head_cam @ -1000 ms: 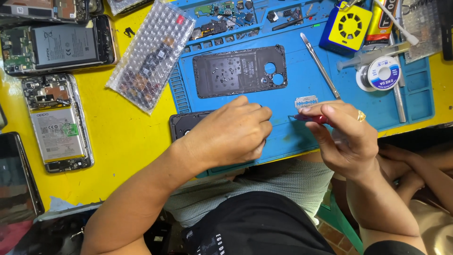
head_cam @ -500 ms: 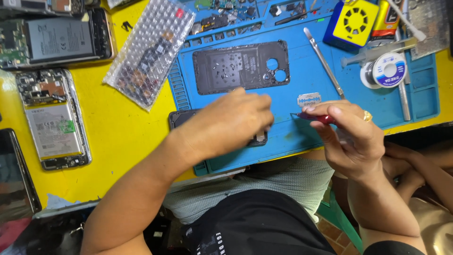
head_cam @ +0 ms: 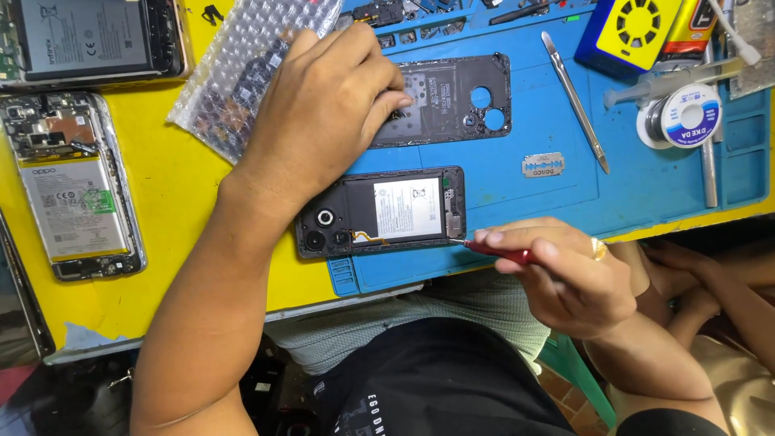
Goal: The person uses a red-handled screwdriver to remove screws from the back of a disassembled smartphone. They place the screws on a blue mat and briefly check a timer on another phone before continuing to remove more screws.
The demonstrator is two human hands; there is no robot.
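Observation:
An opened phone [head_cam: 379,211] with its battery and camera lenses showing lies on the blue work mat [head_cam: 670,173] near the front edge. My right hand [head_cam: 565,274] holds a red-handled screwdriver [head_cam: 504,252] with its tip at the phone's right lower corner. My left hand [head_cam: 327,101] has reached up and rests its fingertips on the dark back cover [head_cam: 452,97] lying above the phone. The hand hides the cover's left part.
A bubble-wrap bag [head_cam: 242,64] lies left of the cover. Two more opened phones [head_cam: 73,194] [head_cam: 89,36] sit on the yellow table at the left. On the mat are a razor blade [head_cam: 542,165], a metal pry tool [head_cam: 575,101], a solder spool [head_cam: 686,117] and a yellow-blue box [head_cam: 638,28].
My left hand has lifted off the opened phone and moved up to the back cover, which uncovers the phone. My right hand stays with the screwdriver at the phone's corner.

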